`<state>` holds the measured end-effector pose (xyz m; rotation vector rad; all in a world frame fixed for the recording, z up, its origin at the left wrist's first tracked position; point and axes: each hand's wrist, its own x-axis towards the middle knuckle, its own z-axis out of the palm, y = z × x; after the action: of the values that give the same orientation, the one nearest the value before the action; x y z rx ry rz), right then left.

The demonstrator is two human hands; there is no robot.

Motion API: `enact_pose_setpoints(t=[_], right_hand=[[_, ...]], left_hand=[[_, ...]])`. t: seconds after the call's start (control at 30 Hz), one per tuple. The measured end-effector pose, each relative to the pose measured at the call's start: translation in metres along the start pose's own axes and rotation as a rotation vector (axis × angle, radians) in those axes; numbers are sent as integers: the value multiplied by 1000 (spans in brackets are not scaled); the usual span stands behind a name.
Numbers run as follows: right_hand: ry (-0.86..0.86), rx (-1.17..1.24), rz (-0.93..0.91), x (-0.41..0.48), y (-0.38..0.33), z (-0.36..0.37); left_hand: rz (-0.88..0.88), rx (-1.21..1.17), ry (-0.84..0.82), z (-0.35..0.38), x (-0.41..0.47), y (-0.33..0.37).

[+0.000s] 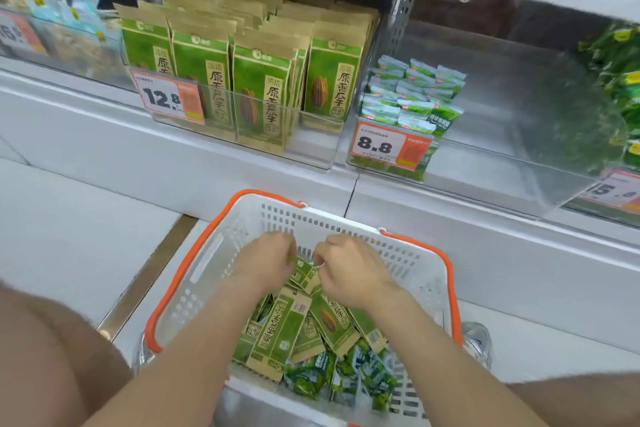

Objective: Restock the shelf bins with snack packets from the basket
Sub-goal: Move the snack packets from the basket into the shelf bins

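Partway: left hand (266,262) and right hand (351,270) both pinch one sunflower-seed packet (305,277) low in the heaped basket (410,255); 12.8 bin (311,149) looks near full, 8.8 bin (502,177) mostly unfilled.

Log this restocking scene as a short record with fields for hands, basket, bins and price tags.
left hand: in the basket, pinching a seed packet
right hand: pinching the same packet
basket: white, orange handles; seed packets and small green packs inside
left bin: tall seed packets upright, tag 12.8
right bin: small green packs at its left end, tag 8.8
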<state>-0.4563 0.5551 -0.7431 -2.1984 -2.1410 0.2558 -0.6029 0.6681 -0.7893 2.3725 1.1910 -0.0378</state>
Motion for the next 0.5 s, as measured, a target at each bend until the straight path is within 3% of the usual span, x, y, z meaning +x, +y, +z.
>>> enact_pose_setpoints(t=[0.13,0.27,0.5], right_hand=[[-169,42,74,-13,12,30],[-256,77,155,-24,24,51],[-380,86,202,-32,24,65]], left_hand=[[-161,122,-215,43,-8,-5],[-307,54,-376,79,-25,-1],[-379,-18,-433,101,-30,-6]])
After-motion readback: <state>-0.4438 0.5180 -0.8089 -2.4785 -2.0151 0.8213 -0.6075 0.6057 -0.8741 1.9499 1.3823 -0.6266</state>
